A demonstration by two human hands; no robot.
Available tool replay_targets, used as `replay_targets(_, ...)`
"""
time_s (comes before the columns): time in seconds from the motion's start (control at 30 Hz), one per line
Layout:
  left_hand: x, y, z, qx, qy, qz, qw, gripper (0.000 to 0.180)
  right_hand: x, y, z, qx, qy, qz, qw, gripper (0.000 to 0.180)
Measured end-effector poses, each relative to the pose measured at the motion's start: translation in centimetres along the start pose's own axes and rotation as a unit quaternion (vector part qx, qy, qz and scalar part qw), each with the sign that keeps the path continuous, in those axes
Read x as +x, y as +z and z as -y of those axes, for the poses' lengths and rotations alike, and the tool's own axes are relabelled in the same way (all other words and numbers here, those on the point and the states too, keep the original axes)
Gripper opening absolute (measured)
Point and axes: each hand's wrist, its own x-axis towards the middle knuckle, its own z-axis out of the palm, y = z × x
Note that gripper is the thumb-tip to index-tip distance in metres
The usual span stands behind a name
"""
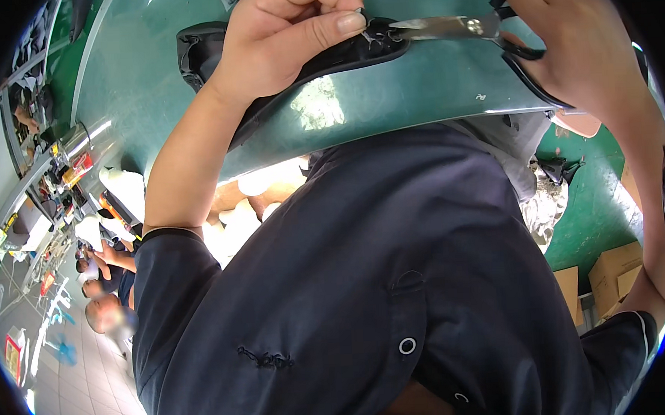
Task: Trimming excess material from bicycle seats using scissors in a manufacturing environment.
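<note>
My left hand [282, 41] is closed, thumb and forefinger pinched at the near end of a long black sewn piece [355, 56]. Between the fingertips is a small greyish bit that looks like thread. Loose threads [375, 37] show on the end of the piece, just below my thumb. My right hand [571, 30] grips a pair of scissors [443, 28] by black handles. Their metal blades point left, and the tips reach the piece's right end. Whether the blades touch the thread, I cannot tell. My left hand and wrist hide the middle of the piece.
The green tabletop [416, 90] bears the work, its front edge close to my body. Another black looped strip [529, 84] lies under my right hand. Cardboard boxes [614, 272] stand on the floor at right. Several people [108, 294] sit along a cluttered bench at far left.
</note>
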Motion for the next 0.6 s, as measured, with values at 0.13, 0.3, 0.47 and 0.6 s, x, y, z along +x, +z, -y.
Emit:
replay_targets(0.13, 0.6, 0.9, -0.9, -0.067, -0.065, -0.068, 0.993, 0.004, 0.9, 0.3, 0.1, 0.012, 0.004, 0.003, 1.0, 0.034)
replay_targets(0.3, 0.3, -0.3, 0.4, -0.032, -0.005, -0.028, 0.999, 0.004, 2.0, 1.3, 1.1, 0.041, 0.007, 0.002, 0.999, 0.033)
replay_targets(0.47, 0.5, 0.6, -0.9, -0.002, -0.02, -0.039, 0.999, 0.005, 2.2, 1.0, 1.3, 0.044, 0.011, 0.04, 0.998, 0.028)
replay_targets(0.6, 1.5, 2.9, -3.7, 0.072, -0.222, -0.194, 0.953, 0.005, 1.9, 1.7, 1.2, 0.035, 0.012, 0.066, 0.997, 0.025)
